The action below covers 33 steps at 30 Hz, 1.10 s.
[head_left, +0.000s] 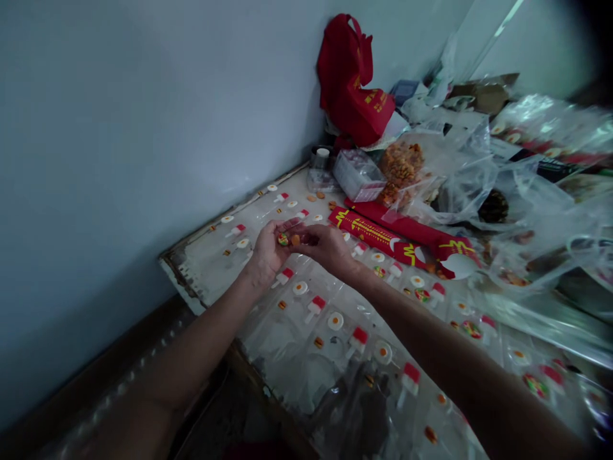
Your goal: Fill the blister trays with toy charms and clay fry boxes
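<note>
My left hand [272, 248] is turned palm up above the table, its fingers curled around a small round pizza-shaped piece [283, 239] in green, red and yellow. Close against it, my right hand [330, 248] pinches with thumb and forefinger at a small orange-brown disc [295, 240]. Whether more pieces lie in the left palm is hidden. Below and around both hands, clear plastic sheets carry rows of miniature pieces: fried eggs [336, 321], red-and-white popsicles [315, 307] and tiny burgers [318, 343]. Some spots to the right also hold pizza pieces [472, 329].
Red printed card strips [376, 237] lie beyond my right hand. Behind them are a clear plastic box [359, 176], a bag of orange-brown pieces [401, 163] and crumpled clear bags [464, 172]. A red bag [352, 83] leans on the wall. The table edge [179, 281] is at left.
</note>
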Tool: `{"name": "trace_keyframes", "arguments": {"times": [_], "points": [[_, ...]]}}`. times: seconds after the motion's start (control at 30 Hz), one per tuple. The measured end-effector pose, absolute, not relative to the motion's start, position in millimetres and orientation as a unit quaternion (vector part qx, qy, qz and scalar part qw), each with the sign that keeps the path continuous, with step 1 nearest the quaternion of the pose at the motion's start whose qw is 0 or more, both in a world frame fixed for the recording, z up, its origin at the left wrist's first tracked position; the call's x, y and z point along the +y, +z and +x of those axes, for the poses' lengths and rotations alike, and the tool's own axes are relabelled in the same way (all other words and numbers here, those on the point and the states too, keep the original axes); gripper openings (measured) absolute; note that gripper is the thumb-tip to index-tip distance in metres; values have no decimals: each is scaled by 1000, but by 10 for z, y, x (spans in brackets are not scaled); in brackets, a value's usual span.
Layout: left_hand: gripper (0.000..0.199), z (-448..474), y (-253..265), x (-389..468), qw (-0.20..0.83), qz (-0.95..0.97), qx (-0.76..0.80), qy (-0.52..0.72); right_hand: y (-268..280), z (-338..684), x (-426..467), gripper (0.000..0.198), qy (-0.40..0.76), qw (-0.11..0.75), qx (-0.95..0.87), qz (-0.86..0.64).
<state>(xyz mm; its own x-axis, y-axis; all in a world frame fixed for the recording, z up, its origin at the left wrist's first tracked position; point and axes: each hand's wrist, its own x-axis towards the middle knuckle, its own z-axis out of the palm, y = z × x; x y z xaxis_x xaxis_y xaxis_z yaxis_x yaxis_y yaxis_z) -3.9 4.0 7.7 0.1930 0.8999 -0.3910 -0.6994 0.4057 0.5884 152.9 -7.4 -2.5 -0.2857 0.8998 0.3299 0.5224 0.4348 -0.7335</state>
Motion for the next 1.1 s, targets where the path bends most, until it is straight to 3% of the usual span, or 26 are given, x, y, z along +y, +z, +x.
{"name": "trace_keyframes", "arguments": {"times": [0.1, 0.2, 0.27, 0.53, 0.77, 0.87, 1.1], "points": [[23, 0, 56, -60, 745, 166, 359, 537, -50, 1468, -99, 14, 390, 392, -672, -492], [13, -13, -3, -158, 721, 201, 374, 547, -79, 1503, -142, 24, 550, 432, -516, -494], [12, -28, -43, -198, 717, 223, 397, 527, -88, 1526, -199, 30, 592, 466, -448, -481], [30, 0, -112, -244, 701, 293, 435, 483, -113, 1438, -412, 18, 521, 571, -430, -467], [40, 34, -114, -237, 712, 350, 416, 444, -64, 1526, -378, 7, 693, 536, -212, -433], [39, 55, -93, -198, 716, 359, 426, 420, -42, 1578, -382, 7, 696, 539, -214, -423], [33, 83, -75, -143, 646, 411, 485, 422, -65, 1590, -425, 25, 623, 573, -334, -416]]}}
